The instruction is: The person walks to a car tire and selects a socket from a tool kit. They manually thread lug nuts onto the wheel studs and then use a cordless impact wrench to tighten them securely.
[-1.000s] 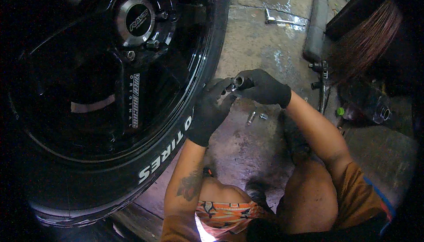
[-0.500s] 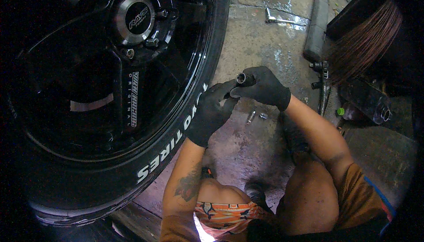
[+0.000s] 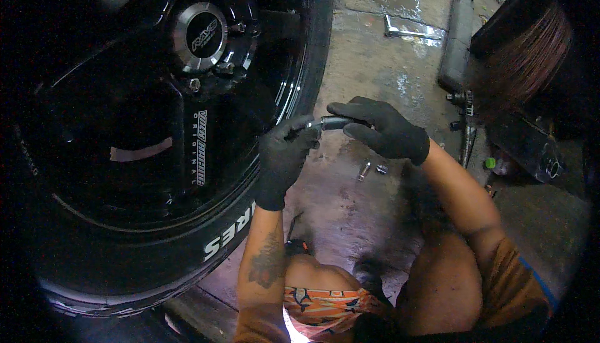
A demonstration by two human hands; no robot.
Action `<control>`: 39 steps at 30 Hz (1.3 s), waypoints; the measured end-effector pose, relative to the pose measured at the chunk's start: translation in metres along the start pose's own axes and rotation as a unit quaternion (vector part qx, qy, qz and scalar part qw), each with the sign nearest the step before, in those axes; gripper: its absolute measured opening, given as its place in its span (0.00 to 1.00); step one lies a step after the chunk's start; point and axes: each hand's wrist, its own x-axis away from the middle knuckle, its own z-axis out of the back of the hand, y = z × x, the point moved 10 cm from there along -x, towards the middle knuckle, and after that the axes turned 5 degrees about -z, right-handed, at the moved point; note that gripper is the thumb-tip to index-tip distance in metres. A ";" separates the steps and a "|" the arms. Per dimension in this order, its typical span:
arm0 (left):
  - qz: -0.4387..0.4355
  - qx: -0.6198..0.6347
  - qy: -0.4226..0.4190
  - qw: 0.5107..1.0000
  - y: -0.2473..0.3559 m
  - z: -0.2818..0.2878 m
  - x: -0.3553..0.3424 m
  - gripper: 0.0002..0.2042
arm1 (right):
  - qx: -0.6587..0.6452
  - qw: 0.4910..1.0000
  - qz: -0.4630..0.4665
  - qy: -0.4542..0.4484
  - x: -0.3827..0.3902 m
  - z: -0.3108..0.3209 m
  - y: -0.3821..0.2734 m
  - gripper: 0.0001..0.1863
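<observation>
A dark socket (image 3: 334,122) is pinched between the gloved left hand (image 3: 284,155) and right hand (image 3: 387,130), its long axis lying level between them. It is held just beside the black wheel (image 3: 187,111), whose lug nuts (image 3: 225,68) lie up and left, nearer the left hand.

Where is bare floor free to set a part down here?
Free: the floor between the wheel and the long dark bar, below the wrench. Crowded: under the hands, by two small metal parts, and right, among tools.
</observation>
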 end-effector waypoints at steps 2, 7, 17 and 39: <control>0.022 -0.022 -0.031 0.999 0.000 0.001 0.001 0.12 | -0.021 0.999 0.031 0.015 -0.001 0.006 -0.009 0.21; -0.013 -0.037 -0.041 0.998 0.007 0.006 0.004 0.16 | -0.106 0.991 -0.064 -0.046 -0.004 -0.007 0.014 0.20; -0.005 -0.072 -0.087 0.994 0.004 0.002 0.001 0.22 | -0.264 0.944 -0.192 -0.048 -0.009 -0.030 0.030 0.17; -0.120 -0.231 -0.063 0.963 -0.022 0.005 -0.009 0.17 | -0.098 0.939 0.230 0.237 -0.141 0.033 -0.156 0.14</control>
